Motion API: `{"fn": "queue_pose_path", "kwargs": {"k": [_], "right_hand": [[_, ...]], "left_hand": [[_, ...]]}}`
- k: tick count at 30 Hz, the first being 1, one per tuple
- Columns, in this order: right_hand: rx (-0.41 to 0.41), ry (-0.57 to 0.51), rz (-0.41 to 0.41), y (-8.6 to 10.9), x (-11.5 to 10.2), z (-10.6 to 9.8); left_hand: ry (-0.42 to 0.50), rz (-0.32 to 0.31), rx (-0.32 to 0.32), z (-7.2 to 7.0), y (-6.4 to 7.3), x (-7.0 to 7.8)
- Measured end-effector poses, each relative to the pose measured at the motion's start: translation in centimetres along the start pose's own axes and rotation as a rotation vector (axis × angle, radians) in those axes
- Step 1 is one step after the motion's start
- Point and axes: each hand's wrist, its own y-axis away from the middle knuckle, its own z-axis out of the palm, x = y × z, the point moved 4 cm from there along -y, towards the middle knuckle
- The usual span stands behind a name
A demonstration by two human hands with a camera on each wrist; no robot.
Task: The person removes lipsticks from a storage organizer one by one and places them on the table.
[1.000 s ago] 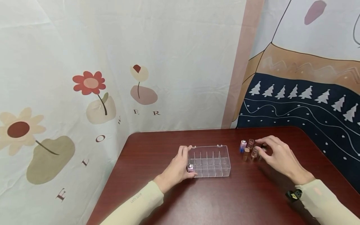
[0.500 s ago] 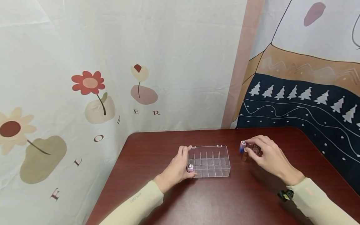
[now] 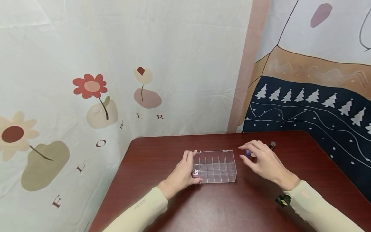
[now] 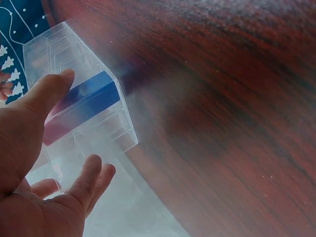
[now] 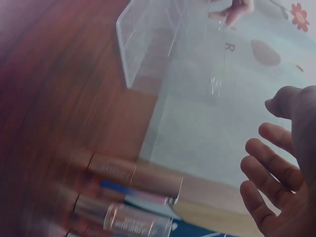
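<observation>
My left hand (image 3: 182, 169) grips the left end of a clear plastic divided box (image 3: 218, 178), thumb in front and fingers behind. A pink-and-blue lipstick tube (image 4: 94, 101) stands in the box's front-left compartment, behind the thumb. Over a small group of lipsticks right of the box is my right hand (image 3: 265, 162), its fingers spread and relaxed. In the right wrist view nothing lies between them. A brown lipstick (image 5: 155, 180) and one with a clear cap (image 5: 138, 219) stand below it. Another blue-purple tube (image 3: 248, 153) shows past the fingertips; the hand partly hides the group.
A dark lipstick with a clear cap (image 3: 272, 146) stands behind the right hand. The dark red tabletop (image 3: 203, 206) reaches back to a flower-printed cloth (image 3: 185, 80) and a navy cloth with trees (image 3: 301, 111).
My right hand has moved left across the lipstick group, toward the box, uncovering a lipstick at the right. The left hand and the box stay in place.
</observation>
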Motion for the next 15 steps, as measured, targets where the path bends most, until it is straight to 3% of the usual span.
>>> {"fn": "queue_pose_path", "kwargs": {"k": [15], "right_hand": [[-0.016,-0.077,-0.18,-2.4,-4.6,3.2]], "left_hand": [[0.028,0.022,0.004,-0.5,0.2,0.0]]}}
